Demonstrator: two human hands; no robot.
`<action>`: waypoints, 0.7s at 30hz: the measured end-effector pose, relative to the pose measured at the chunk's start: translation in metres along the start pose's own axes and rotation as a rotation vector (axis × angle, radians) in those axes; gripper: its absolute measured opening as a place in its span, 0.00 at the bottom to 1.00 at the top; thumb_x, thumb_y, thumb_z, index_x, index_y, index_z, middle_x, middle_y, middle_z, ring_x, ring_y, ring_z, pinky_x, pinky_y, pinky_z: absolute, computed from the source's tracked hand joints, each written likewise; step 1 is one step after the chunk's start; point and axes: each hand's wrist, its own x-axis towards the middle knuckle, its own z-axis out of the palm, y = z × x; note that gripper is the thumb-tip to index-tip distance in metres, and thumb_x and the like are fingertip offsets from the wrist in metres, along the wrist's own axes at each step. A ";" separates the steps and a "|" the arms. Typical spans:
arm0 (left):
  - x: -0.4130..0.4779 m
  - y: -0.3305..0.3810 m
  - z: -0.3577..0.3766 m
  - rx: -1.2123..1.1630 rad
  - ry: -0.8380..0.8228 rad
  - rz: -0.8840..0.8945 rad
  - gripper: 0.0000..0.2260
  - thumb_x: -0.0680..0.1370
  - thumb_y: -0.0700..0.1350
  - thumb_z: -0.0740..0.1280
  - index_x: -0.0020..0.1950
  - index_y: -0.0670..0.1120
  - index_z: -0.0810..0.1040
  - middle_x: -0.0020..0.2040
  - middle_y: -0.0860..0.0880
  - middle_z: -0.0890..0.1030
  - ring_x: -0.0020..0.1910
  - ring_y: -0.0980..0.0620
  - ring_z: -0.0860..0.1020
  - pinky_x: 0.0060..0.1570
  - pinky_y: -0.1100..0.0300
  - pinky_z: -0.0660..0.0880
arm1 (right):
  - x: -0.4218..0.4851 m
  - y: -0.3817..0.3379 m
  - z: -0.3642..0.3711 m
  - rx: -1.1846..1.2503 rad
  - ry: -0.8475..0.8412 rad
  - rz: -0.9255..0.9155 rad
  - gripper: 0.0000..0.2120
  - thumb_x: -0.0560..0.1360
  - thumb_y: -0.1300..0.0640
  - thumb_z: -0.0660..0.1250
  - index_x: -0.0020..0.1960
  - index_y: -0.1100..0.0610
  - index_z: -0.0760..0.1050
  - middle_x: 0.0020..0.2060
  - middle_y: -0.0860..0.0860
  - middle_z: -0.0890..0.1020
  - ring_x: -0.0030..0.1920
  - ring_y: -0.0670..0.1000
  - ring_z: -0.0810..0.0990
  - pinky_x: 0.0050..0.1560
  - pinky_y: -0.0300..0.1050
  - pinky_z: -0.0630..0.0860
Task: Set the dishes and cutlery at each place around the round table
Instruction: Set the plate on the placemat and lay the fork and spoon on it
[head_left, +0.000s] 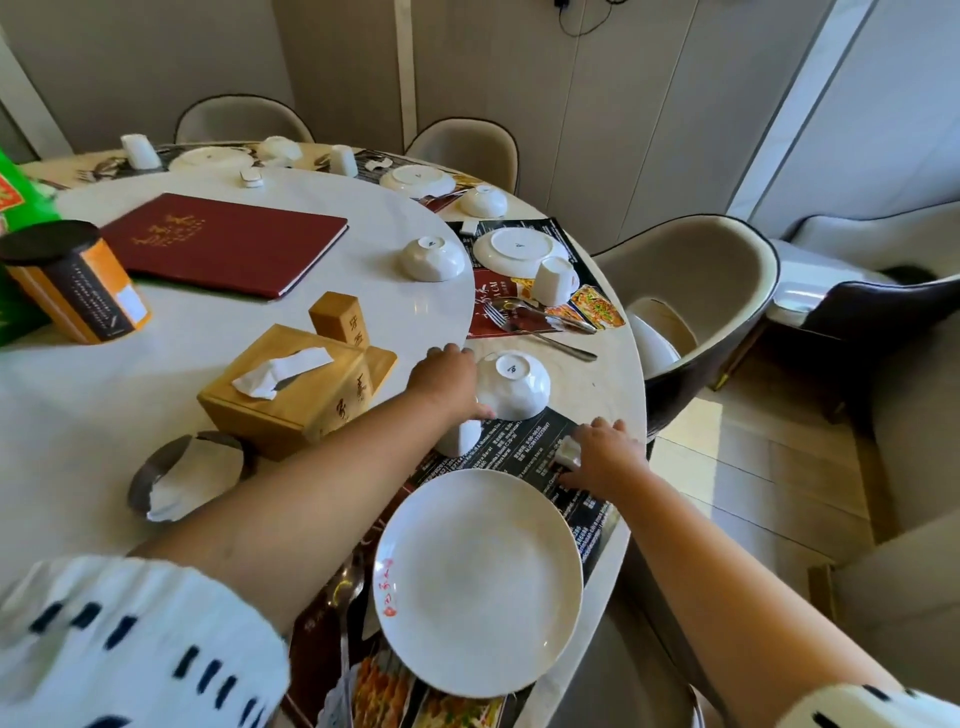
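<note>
My left hand (445, 378) reaches across the table edge and holds the left side of an upturned white bowl (519, 387), thumb at its lower rim. Just below that hand, an upturned white cup (460, 441) stands on the dark printed placemat (524, 441). My right hand (608, 457) pinches a small white rest (566, 451) on the mat's right part. Nearer to me on the same mat lies a large white plate (478, 582), with a metal spoon (348, 592) to its left.
The neighbouring place has a plate (519, 247), a cup (556, 280), and a fork and spoon (540, 327). The white turntable (208, 332) carries a wooden tissue box (296, 389), a red menu (223, 244), a bowl (432, 258) and an orange canister (72, 280). Chairs (701, 312) ring the table.
</note>
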 end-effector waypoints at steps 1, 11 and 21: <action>0.007 0.003 0.001 0.059 -0.052 -0.008 0.32 0.69 0.60 0.71 0.64 0.41 0.70 0.62 0.42 0.75 0.62 0.43 0.73 0.57 0.54 0.72 | 0.002 0.000 0.002 0.019 -0.007 -0.002 0.29 0.70 0.47 0.71 0.66 0.56 0.68 0.62 0.54 0.72 0.63 0.56 0.68 0.59 0.52 0.72; 0.020 -0.004 0.022 0.099 -0.185 -0.052 0.18 0.67 0.53 0.74 0.48 0.44 0.76 0.51 0.46 0.78 0.56 0.46 0.79 0.47 0.57 0.74 | 0.009 0.012 0.012 0.270 0.044 -0.063 0.23 0.72 0.54 0.69 0.66 0.54 0.70 0.59 0.53 0.74 0.60 0.55 0.72 0.58 0.50 0.74; -0.022 -0.012 0.053 -1.246 0.189 -0.220 0.38 0.56 0.60 0.73 0.62 0.46 0.71 0.53 0.48 0.77 0.49 0.49 0.76 0.45 0.62 0.72 | -0.020 0.013 0.016 1.321 0.388 0.100 0.20 0.70 0.66 0.71 0.57 0.56 0.67 0.48 0.46 0.73 0.42 0.47 0.81 0.36 0.33 0.79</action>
